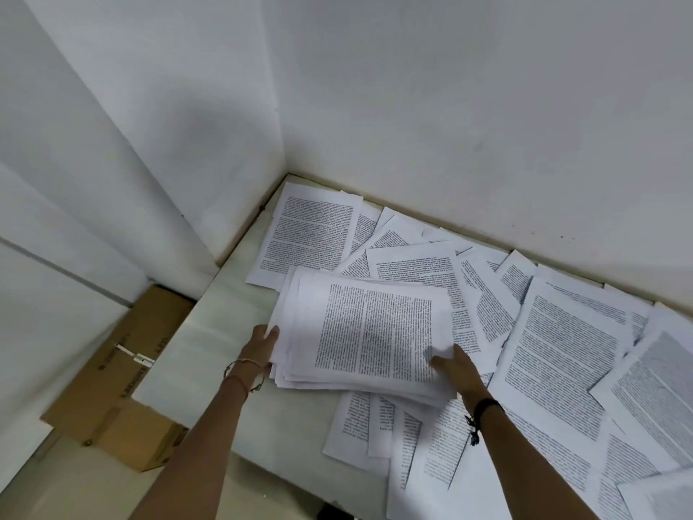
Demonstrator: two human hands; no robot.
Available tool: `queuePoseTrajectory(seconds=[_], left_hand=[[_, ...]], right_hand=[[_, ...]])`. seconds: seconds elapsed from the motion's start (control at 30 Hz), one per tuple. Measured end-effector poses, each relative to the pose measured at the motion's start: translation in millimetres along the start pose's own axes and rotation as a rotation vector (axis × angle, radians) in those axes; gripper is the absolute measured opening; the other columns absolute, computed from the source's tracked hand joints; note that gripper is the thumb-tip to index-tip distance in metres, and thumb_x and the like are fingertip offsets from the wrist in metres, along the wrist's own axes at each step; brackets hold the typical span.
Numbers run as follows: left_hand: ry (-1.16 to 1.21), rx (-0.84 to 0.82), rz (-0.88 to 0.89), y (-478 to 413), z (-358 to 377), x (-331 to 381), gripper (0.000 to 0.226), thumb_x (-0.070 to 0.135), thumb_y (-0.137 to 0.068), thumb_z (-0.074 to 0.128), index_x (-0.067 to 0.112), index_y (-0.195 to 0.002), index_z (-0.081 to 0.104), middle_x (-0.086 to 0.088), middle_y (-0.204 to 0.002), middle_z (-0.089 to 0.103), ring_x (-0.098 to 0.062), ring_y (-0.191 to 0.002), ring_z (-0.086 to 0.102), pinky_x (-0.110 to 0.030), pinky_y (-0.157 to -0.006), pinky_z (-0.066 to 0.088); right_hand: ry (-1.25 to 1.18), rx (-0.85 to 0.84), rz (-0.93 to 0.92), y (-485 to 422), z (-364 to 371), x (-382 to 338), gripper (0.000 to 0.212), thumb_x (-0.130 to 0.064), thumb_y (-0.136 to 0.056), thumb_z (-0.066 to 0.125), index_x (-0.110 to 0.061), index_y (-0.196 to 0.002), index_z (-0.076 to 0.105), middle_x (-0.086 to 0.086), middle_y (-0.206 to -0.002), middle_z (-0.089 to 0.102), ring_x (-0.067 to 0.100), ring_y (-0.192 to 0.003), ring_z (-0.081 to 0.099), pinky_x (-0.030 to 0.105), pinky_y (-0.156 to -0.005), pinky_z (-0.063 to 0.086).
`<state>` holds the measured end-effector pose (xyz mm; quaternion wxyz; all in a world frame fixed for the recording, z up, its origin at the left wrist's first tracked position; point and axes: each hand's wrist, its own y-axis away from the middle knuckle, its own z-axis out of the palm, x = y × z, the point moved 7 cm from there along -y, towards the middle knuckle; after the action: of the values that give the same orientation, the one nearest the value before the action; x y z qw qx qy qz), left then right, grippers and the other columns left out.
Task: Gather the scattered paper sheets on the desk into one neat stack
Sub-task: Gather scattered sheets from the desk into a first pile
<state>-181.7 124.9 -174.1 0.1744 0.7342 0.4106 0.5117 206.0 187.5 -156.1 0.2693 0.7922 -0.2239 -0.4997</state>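
Note:
A thick, slightly fanned stack of printed sheets point(371, 332) is held just above the white desk point(225, 313). My left hand point(262, 345) grips its left edge, fingers hidden under the paper. At the stack's lower right corner my right hand point(455, 364) holds it with the thumb on top. Several loose printed sheets point(562, 354) lie overlapping across the desk to the right, behind and below the stack. One sheet point(311, 234) lies in the far corner.
White walls point(450, 106) close the desk at the back and left, meeting in a corner. Cardboard boxes point(123, 377) sit on the floor left of the desk. The desk's left strip shows bare surface.

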Motion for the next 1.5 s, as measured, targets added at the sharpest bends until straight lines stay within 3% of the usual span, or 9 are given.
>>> queuePoseTrajectory(seconds=[0.17, 0.3, 0.5, 0.73, 0.87, 1.0, 1.17, 1.37, 1.5], left_hand=[[-0.270, -0.080, -0.062, 11.9, 16.9, 3.4, 0.058, 0.043, -0.097, 0.030, 0.002, -0.139, 0.031, -0.021, -0.141, 0.042, -0.035, -0.126, 0.045, -0.041, -0.105, 0.039], [-0.316, -0.099, -0.094, 14.9, 19.4, -8.6, 0.064, 0.049, -0.096, 0.029, 0.000, -0.135, 0.039, -0.022, -0.137, 0.047, -0.034, -0.122, 0.050, -0.040, -0.103, 0.042], [-0.357, -0.043, -0.027, 21.8, 25.7, -8.9, 0.055, 0.036, -0.099, 0.029, -0.001, -0.140, 0.027, -0.023, -0.144, 0.038, -0.036, -0.129, 0.042, -0.034, -0.104, 0.035], [-0.337, -0.027, -0.028, 16.5, 22.1, -8.4, 0.041, 0.025, -0.099, 0.031, -0.003, -0.128, 0.036, -0.027, -0.133, 0.047, -0.039, -0.118, 0.050, -0.037, -0.097, 0.041], [-0.223, -0.071, -0.046, 16.3, 19.4, -11.5, 0.044, 0.030, -0.098, 0.033, -0.001, -0.129, 0.039, -0.025, -0.132, 0.049, -0.038, -0.118, 0.051, -0.040, -0.099, 0.044], [0.027, -0.058, -0.046, 15.4, 12.3, -14.3, 0.046, 0.022, -0.095, 0.048, -0.002, -0.134, 0.042, -0.017, -0.138, 0.047, -0.035, -0.124, 0.047, -0.041, -0.105, 0.040], [0.363, -0.003, -0.011, 34.1, 23.3, -12.0, 0.044, 0.007, -0.092, 0.052, -0.001, -0.134, 0.043, -0.019, -0.138, 0.048, -0.035, -0.124, 0.048, -0.041, -0.106, 0.039], [0.775, -0.399, -0.109, 89.6, 120.2, -10.6, 0.069, 0.003, -0.062, 0.067, -0.007, -0.127, 0.048, -0.015, -0.106, 0.065, -0.028, -0.083, 0.068, -0.033, -0.061, 0.059], [0.797, -0.209, -0.071, 70.9, 99.6, -14.4, 0.043, 0.003, -0.079, 0.067, 0.000, -0.120, 0.053, -0.013, -0.097, 0.064, -0.022, -0.069, 0.066, -0.027, -0.050, 0.056]], right_hand=[[-0.030, 0.025, -0.016, -1.4, 13.9, -2.7, 0.065, -0.044, -0.090, 0.058, -0.008, -0.139, 0.036, 0.006, -0.130, 0.049, 0.027, -0.113, 0.052, 0.034, -0.091, 0.043], [0.053, 0.013, -0.079, -0.9, 19.7, -10.7, 0.070, -0.067, -0.083, 0.047, -0.009, -0.121, 0.048, 0.008, -0.119, 0.054, 0.025, -0.108, 0.053, 0.032, -0.085, 0.043], [0.226, 0.090, -0.121, -0.3, 27.2, -27.6, 0.035, -0.035, -0.100, 0.039, -0.006, -0.120, 0.038, 0.025, -0.122, 0.056, 0.037, -0.109, 0.055, 0.036, -0.082, 0.036], [0.476, 0.065, -0.270, -1.9, 38.6, -38.0, 0.049, -0.020, -0.100, 0.033, -0.012, -0.148, 0.023, 0.020, -0.138, 0.043, 0.034, -0.120, 0.048, 0.041, -0.100, 0.039], [0.304, 0.165, -0.239, -2.9, 31.3, -32.4, 0.059, -0.005, -0.095, 0.044, -0.008, -0.149, 0.022, 0.014, -0.149, 0.036, 0.031, -0.136, 0.036, 0.040, -0.110, 0.029], [0.163, 0.083, -0.305, -0.2, 35.4, -35.6, 0.034, -0.002, -0.094, 0.048, -0.013, -0.125, 0.054, -0.003, -0.109, 0.060, 0.023, -0.110, 0.054, 0.012, -0.089, 0.038], [-0.708, 0.065, -0.147, 15.4, 36.2, -32.7, 0.037, -0.042, -0.096, 0.047, -0.019, -0.120, 0.063, -0.003, -0.089, 0.071, 0.019, -0.085, 0.064, 0.024, -0.071, 0.053], [-0.491, -0.102, -0.094, 43.8, 123.8, -15.8, 0.060, -0.024, -0.085, 0.069, -0.014, -0.138, 0.043, 0.009, -0.129, 0.060, 0.026, -0.117, 0.059, 0.046, -0.101, 0.048], [-0.371, -0.034, -0.012, 35.3, 107.9, -1.3, 0.053, -0.007, -0.084, 0.067, -0.005, -0.133, 0.046, 0.016, -0.123, 0.061, 0.032, -0.111, 0.060, 0.045, -0.096, 0.051]])
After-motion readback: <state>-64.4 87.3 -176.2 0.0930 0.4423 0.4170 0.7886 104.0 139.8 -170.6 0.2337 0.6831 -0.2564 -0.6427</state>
